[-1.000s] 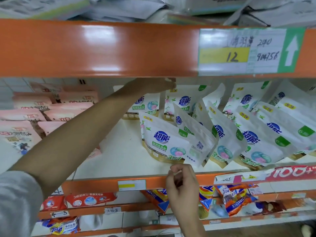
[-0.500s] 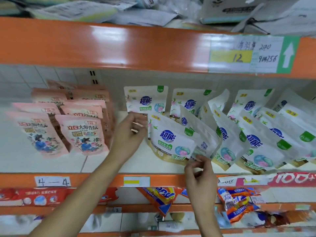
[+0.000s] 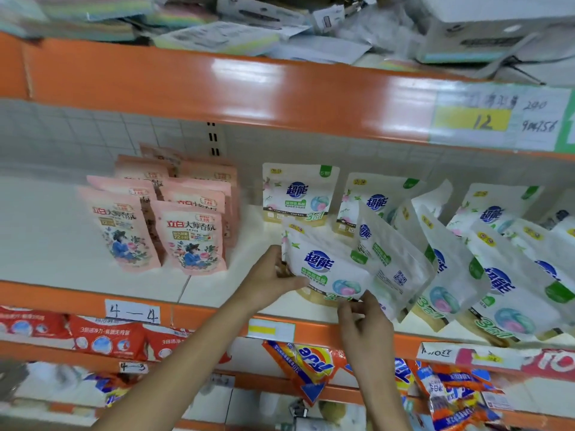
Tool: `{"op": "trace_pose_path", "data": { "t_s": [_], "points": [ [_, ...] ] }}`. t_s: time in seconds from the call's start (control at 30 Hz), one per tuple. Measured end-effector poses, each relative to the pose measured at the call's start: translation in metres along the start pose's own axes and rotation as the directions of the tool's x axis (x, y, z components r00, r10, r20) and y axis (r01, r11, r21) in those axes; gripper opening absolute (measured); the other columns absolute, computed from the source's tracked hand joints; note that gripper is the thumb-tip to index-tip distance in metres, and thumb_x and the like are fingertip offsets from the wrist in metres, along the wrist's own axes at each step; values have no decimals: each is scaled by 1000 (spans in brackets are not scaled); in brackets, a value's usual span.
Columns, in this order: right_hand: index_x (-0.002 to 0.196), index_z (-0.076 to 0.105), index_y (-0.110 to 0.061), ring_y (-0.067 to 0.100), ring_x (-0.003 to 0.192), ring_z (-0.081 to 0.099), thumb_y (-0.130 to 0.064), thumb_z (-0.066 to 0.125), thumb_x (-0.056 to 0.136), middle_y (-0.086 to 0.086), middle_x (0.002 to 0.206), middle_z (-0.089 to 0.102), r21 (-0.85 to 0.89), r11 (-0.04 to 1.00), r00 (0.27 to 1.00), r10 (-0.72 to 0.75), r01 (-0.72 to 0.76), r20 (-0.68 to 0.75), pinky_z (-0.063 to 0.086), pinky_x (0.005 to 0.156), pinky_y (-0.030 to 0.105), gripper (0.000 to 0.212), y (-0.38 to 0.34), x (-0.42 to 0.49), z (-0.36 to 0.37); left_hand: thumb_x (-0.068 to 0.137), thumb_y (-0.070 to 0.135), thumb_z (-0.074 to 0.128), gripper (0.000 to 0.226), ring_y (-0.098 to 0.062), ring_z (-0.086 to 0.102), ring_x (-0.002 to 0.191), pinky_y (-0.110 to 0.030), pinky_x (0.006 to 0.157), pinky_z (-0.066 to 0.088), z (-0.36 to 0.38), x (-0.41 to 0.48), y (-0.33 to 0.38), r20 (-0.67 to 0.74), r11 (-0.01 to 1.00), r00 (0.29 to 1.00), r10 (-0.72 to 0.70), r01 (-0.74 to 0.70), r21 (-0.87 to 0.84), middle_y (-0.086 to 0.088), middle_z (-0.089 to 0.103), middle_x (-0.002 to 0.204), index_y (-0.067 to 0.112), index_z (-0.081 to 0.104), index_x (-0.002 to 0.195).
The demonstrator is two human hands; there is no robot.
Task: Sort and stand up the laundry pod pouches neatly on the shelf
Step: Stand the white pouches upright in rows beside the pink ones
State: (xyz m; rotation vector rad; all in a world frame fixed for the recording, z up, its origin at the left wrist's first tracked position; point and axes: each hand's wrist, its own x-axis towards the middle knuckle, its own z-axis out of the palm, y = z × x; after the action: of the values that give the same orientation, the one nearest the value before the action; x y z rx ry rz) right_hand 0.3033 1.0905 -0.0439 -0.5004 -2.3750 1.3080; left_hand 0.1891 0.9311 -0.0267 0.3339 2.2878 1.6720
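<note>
A white shelf (image 3: 46, 241) with an orange front edge is before me, and an orange beam (image 3: 186, 85) crosses above it. On top of the beam lie papers and boxes (image 3: 311, 42), too blurred to read. At the left of the shelf the pink pouches (image 3: 189, 237) stand upright in rows, and the front ones hide most of the back ones. The white pouches (image 3: 501, 275) fill the right part. They are tilted and overlap each other, and the picture edge cuts the row off.

The front pouch (image 3: 323, 269) is tilted, low over the front edge of the shelf. My left hand (image 3: 267, 281) grips its left edge with the fingers curled under it. My right hand (image 3: 364, 325) pinches its bottom edge and covers one lower corner; I cannot tell how many fingertips touch. A handwritten label (image 3: 133, 312) reads "4—4". Below it, red and orange packs (image 3: 308, 368) are blurred and partly hidden by my arms.
</note>
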Motion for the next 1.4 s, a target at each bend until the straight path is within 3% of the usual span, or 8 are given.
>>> {"op": "trace_pose_path", "data": {
  "t_s": [0.1, 0.23, 0.43, 0.57, 0.73, 1.03, 1.2, 1.4],
  "points": [
    [111, 55, -19, -2, 71, 62, -23, 57, 94, -11, 63, 63, 22, 999, 999, -25, 25, 34, 49, 58, 32, 17, -3, 5, 8, 76, 23, 81, 44, -4, 68, 89, -19, 73, 52, -10, -11, -9, 12, 997, 998, 61, -60, -48, 8, 73, 103, 25, 60, 115],
    [96, 56, -23, 1, 61, 62, -22, 55, 96, -8, 66, 64, 82, 996, 996, -47, 40, 79, 45, 52, 21, 1, -8, 17, 16, 69, 37, 76, 40, -15, 66, 78, -33, 73, 52, -22, -13, -20, -98, 997, 994, 45, -51, -54, 2, 74, 93, 28, 68, 107],
    [90, 54, -30, 16, 60, 66, -31, 52, 97, 0, 73, 67, 126, 991, 990, -59, 43, 128, 52, 51, 38, 7, -16, 48, 36, 79, 12, 77, 16, 2, 63, 65, -18, 63, 47, -28, 12, -23, -295, 996, 955, -4, -22, -85, 13, 71, 71, 17, 70, 93],
    [93, 56, -25, 20, 66, 66, -32, 54, 96, -1, 75, 66, 119, 992, 994, -55, 43, 96, 55, 56, 45, 8, -13, 75, 53, 78, 17, 79, 20, -12, 66, 74, -29, 68, 52, -26, 40, -24, -389, 995, 920, -54, 19, -94, 2, 72, 86, 14, 67, 94],
    [86, 54, -26, 19, 65, 67, -34, 55, 95, -2, 73, 66, 107, 994, 998, -32, 26, 52, 56, 58, 46, 12, -13, 101, 66, 77, 19, 79, 20, -14, 70, 85, -42, 82, 57, -20, 67, -21, -426, 995, 902, -64, 26, -94, 4, 74, 89, 16, 66, 91],
    [84, 49, -31, 20, 68, 68, -31, 60, 92, -5, 73, 64, 156, 988, 999, 3, -8, 33, 57, 62, 47, 13, -11, 123, 82, 81, 13, 75, 20, -11, 61, 78, -22, 66, 46, -17, 84, -9, -479, 998, 877, -31, -1, -66, 3, 66, 88, 10, 61, 95],
    [95, 53, -29, 20, 72, 68, -32, 59, 92, -7, 78, 65, 158, 987, 999, 2, -9, 42, 58, 65, 47, 8, -9, 132, 86, 81, 17, 76, 23, -16, 62, 83, -27, 74, 49, -19, 92, -10, -473, 998, 880, -41, 14, -59, 0, 67, 91, 10, 61, 97],
    [96, 53, -28, 22, 73, 67, -29, 59, 92, -6, 78, 64, 162, 987, 999, 2, -8, 41, 58, 66, 48, 8, -8, 137, 91, 83, 16, 74, 24, -14, 60, 80, -24, 70, 45, -18, 97, -10, -478, 997, 877, -47, 12, -76, 1, 66, 90, 10, 59, 100]
  ]
}}
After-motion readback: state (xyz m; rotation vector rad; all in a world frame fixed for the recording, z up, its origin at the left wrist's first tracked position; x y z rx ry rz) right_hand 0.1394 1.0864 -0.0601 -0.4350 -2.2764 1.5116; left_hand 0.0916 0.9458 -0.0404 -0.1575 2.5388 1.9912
